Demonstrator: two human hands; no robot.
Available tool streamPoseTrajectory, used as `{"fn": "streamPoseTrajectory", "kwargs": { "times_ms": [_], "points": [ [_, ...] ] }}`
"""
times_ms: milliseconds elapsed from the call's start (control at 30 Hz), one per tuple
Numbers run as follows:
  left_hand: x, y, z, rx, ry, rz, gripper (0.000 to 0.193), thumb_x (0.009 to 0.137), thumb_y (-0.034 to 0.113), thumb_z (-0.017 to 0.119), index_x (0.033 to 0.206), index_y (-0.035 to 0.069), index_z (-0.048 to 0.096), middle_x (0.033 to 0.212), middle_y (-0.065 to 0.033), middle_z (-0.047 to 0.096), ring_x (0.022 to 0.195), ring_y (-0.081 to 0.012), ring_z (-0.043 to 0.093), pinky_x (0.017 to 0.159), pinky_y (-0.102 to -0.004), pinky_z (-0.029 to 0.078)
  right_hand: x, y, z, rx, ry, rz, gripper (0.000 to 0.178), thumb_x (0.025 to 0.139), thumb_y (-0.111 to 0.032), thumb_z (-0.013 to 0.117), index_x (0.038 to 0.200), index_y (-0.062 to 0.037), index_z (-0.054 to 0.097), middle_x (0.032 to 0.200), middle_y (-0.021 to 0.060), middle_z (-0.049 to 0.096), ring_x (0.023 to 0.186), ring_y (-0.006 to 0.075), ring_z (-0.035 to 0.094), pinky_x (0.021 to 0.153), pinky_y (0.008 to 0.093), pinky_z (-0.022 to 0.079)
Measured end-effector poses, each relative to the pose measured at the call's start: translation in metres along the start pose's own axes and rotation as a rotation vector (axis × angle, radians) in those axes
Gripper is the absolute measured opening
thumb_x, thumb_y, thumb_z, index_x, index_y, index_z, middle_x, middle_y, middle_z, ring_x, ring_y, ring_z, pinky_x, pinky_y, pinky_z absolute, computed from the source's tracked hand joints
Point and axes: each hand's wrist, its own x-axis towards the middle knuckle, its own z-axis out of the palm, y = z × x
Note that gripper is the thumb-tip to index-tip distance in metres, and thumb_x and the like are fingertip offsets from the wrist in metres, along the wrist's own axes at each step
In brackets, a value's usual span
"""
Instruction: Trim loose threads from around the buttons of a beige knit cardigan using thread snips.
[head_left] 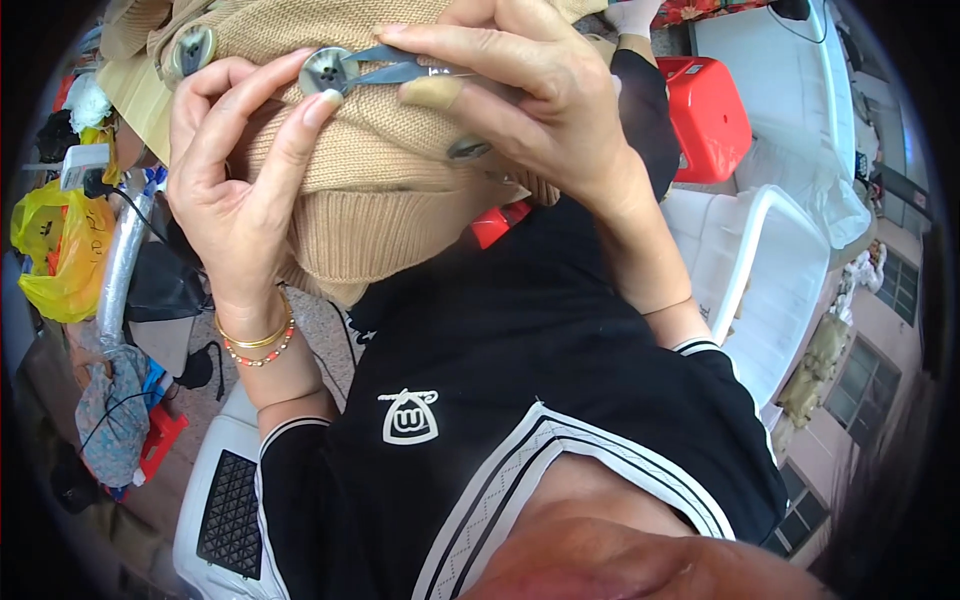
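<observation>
One yellow plastic bag (65, 250) lies at far left, with a long clear roll (122, 275) of plastic just beside it and a blue patterned bundle (115, 415) below. Next, nearer the lower edge, comes part of a white chair (205, 500) with a black mesh panel. Further right, the left hand (225, 190), with a gold bangle (255, 342) and a beaded bracelet (262, 360) at its wrist, has its grip closed on a round grey button (330, 72), thumb below and fingertips above. That button sits at upper centre, on a tan knitted sweater (370, 220) bunched in front of the person's black shirt (480, 330), which has a white-striped collar. A similar button (192, 50) shows on the knit left of the pinched one, and a darker button (467, 148) lies below the right hand (530, 100). This hand's grip is closed around small dark snips (390, 70), their blades slightly apart and pointing left at the pinched button; whether the tips touch it I cannot tell. A tan cover (432, 93) wraps the right thumb tip. To the right stand a red stool (715, 120) and, below it, a white plastic tub (790, 290).
</observation>
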Motion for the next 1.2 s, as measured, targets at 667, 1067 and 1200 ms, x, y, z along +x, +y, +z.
{"fn": "streamPoseTrajectory", "kwargs": {
  "times_ms": [667, 1067, 1200],
  "points": [
    [-0.001, 0.005, 0.001, 0.218, 0.024, 0.269, 0.037, 0.073, 0.007, 0.084, 0.109, 0.008, 0.076, 0.105, -0.0066, 0.059, 0.092, -0.0174, 0.058, 0.079, -0.0271, 0.049, 0.008, -0.007, 0.005, 0.404, 0.177, 0.325, 0.031, 0.081, 0.0, 0.076, 0.112, 0.0009, 0.071, 0.089, 0.0091, 0.065, 0.07, 0.0142, 0.057, 0.062, 0.0248, 0.044],
    [0.03, 0.039, -0.002, 0.584, -0.38, 0.501, 0.031, 0.071, 0.002, 0.083, 0.1, 0.011, 0.078, 0.117, -0.0085, 0.056, 0.105, -0.0217, 0.06, 0.087, -0.0316, 0.051, -0.015, -0.012, -0.01, 0.517, 0.3, 0.44, 0.035, 0.083, -0.004, 0.075, 0.117, 0.0016, 0.069, 0.084, 0.0065, 0.06, 0.074, 0.0128, 0.054, 0.066, 0.0247, 0.042],
    [0.028, 0.02, 0.01, 0.389, -0.28, 0.525, 0.016, 0.078, 0.003, 0.078, 0.093, 0.006, 0.074, 0.113, -0.0113, 0.064, 0.099, -0.0223, 0.062, 0.083, -0.0314, 0.05, -0.025, -0.022, -0.024, 0.545, 0.251, 0.571, 0.037, 0.082, -0.005, 0.076, 0.117, 0.0021, 0.069, 0.082, 0.0066, 0.059, 0.074, 0.0149, 0.054, 0.067, 0.0263, 0.042]
  ]
}}
